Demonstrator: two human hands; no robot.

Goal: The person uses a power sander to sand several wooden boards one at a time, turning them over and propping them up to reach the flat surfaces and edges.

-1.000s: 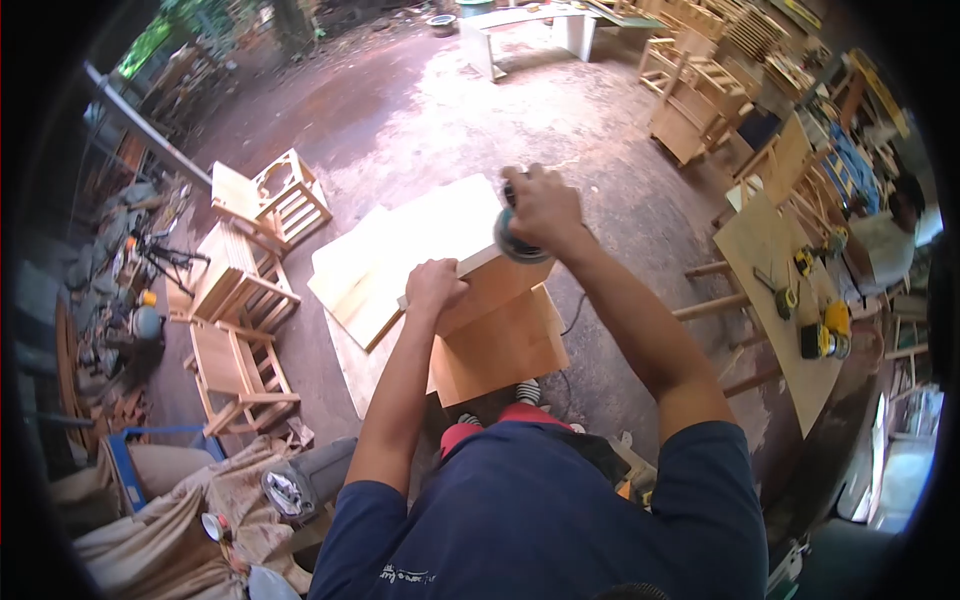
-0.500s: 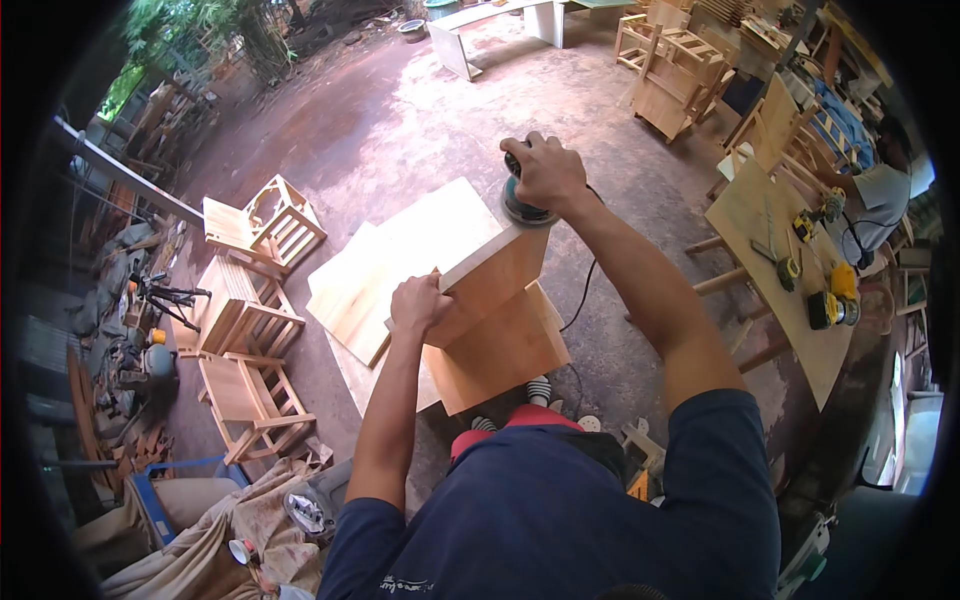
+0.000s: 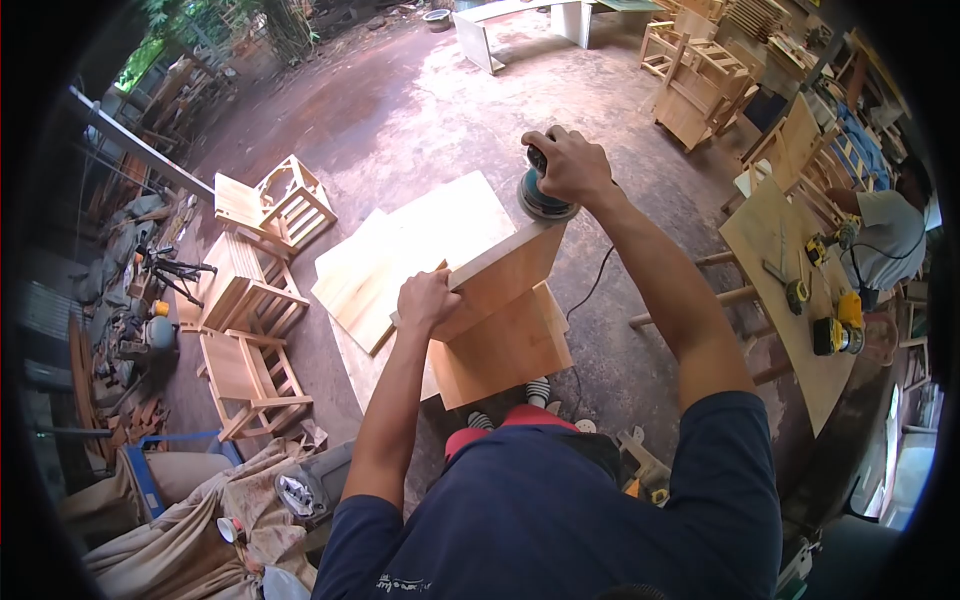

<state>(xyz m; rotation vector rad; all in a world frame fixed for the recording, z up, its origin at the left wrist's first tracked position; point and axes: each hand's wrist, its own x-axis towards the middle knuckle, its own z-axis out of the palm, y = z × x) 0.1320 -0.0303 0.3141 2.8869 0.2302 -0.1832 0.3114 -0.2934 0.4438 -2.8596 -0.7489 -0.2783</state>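
My right hand [image 3: 575, 170] is wrapped over the top of a green-and-black orbital sander [image 3: 541, 200]. The sander's pad sits on the far right end of the upper edge of a wooden board [image 3: 510, 270], which stands tilted on its side. My left hand [image 3: 428, 300] grips the near left end of that same board, its fingers closed over the edge. Beneath and around it lie more flat wooden panels [image 3: 500, 350], with a pale panel [image 3: 440, 215] behind. A dark power cord [image 3: 592, 285] hangs from the sander toward the floor.
Small wooden chairs [image 3: 255, 375] stand to the left, near a black tripod [image 3: 172, 270]. On the right, a wooden table [image 3: 770, 245] carries a yellow cordless drill [image 3: 838, 336] and a tape measure; another person [image 3: 890, 225] is beside it. A white bench [image 3: 480, 45] is at the back.
The head view has shifted slightly, so surroundings on both sides appear further right. Both hands keep their holds, and the sander remains at the far end of the board's edge.
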